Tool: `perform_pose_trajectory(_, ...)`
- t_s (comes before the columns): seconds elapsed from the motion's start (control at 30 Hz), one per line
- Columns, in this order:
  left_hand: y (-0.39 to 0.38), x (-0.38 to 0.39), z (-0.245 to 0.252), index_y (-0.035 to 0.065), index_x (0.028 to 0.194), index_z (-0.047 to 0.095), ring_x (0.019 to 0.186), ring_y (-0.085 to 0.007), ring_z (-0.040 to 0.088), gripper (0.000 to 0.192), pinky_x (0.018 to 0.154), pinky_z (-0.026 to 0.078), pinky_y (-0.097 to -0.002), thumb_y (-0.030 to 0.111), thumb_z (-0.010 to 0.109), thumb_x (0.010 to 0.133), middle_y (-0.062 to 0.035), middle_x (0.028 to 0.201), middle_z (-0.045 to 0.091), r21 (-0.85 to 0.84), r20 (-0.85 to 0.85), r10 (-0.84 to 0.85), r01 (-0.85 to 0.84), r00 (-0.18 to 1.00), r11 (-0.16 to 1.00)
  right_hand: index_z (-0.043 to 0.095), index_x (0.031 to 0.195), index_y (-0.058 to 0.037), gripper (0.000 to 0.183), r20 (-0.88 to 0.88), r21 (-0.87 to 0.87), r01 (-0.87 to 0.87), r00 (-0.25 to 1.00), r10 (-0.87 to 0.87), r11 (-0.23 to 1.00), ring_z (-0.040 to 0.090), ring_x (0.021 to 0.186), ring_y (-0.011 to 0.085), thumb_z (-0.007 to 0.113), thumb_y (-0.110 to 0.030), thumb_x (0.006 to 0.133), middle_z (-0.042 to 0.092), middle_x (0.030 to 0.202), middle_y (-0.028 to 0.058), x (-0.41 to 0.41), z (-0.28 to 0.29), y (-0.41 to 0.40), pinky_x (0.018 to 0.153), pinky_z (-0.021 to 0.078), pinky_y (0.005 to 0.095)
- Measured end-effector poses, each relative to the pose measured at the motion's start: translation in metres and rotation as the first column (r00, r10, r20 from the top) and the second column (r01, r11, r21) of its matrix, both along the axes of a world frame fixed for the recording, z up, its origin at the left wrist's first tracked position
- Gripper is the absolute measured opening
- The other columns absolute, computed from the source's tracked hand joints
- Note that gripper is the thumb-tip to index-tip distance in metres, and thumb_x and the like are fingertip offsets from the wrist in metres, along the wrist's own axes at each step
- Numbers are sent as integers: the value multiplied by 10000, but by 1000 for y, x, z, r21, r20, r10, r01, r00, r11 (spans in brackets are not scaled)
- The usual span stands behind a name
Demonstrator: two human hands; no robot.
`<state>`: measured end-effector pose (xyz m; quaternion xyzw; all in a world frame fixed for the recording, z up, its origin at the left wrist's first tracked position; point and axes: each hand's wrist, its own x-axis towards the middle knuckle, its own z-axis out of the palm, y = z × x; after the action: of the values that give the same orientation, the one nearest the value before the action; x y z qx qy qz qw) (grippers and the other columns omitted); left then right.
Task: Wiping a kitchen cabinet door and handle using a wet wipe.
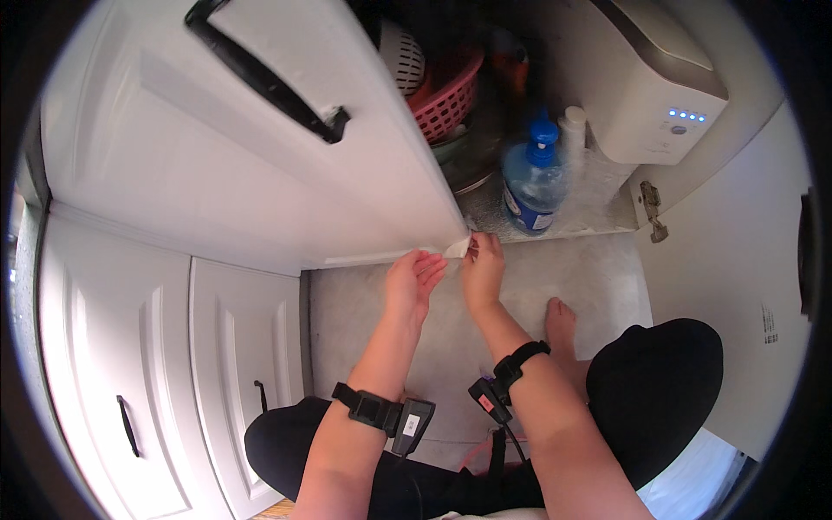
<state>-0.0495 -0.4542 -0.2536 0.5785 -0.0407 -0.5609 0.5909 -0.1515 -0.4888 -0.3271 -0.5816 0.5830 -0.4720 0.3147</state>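
A white cabinet door point(364, 169) stands swung out before me. At its lower free corner a thin white piece, perhaps film or cloth point(459, 247), juts from the edge. My right hand point(483, 263) pinches this piece beside the corner, fingertips partly hidden. My left hand point(413, 279) is at the door's bottom edge, fingers close together and pointing at the white piece; whether they grip anything is hidden. Behind the door, the cabinet floor point(585, 224) carries a clear pump bottle point(534, 185) with a blue top and blue liquid, just beyond my right hand.
A white appliance point(669, 110) with lit blue indicators hangs inside at right. Pink point(448, 104) and white baskets point(401, 58) sit deeper in. A second door point(721, 260) with a metal hinge point(653, 211) stands open at right. A black handle point(273, 78) projects from the left door.
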Motion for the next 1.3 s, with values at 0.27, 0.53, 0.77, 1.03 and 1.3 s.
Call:
perform_pose_trajectory(0.27,10,6,-38,-12,1005,556,985,-279,595,197,841,489,-361,141,524,885,-158,1017,607,64,-78,-105,110,991,992,525,867,-3,215,134,131,62,988,-80,989,614,738,232,681,5,720,590,804,116,-1,35,-4,687,487,330)
perform_pose_trajectory(0.53,1,2,-35,-27,1015,559,911,-265,613,206,818,502,-353,128,525,884,-153,985,614,-133,-152,-64,44,986,990,546,862,-10,219,90,-82,-75,993,82,994,605,689,201,694,-19,701,608,802,107,-13,23,-16,630,482,311)
perform_pose_trajectory(0.77,13,15,-53,-37,1012,552,907,-268,616,195,822,506,-351,112,522,888,-159,975,613,15,-139,-24,26,990,1000,570,793,-5,183,-45,129,-105,993,112,986,601,662,207,707,-39,678,617,748,114,-15,-61,-22,618,473,324)
perform_pose_trajectory(1.03,24,12,-67,-26,1086,540,935,-247,605,220,832,500,-353,53,531,881,-148,1033,599,57,-121,-15,22,993,998,578,909,11,214,562,460,-45,788,-251,887,624,694,177,701,-53,745,641,784,80,14,-63,-1,631,497,265)
perform_pose_trajectory(1.3,5,-14,-48,20,1090,539,974,-163,564,244,829,446,-307,77,601,861,-69,1075,574,-166,-253,21,-65,967,984,560,1047,7,189,687,328,-405,722,79,853,585,945,160,576,-15,859,600,1004,78,7,17,9,820,483,271)
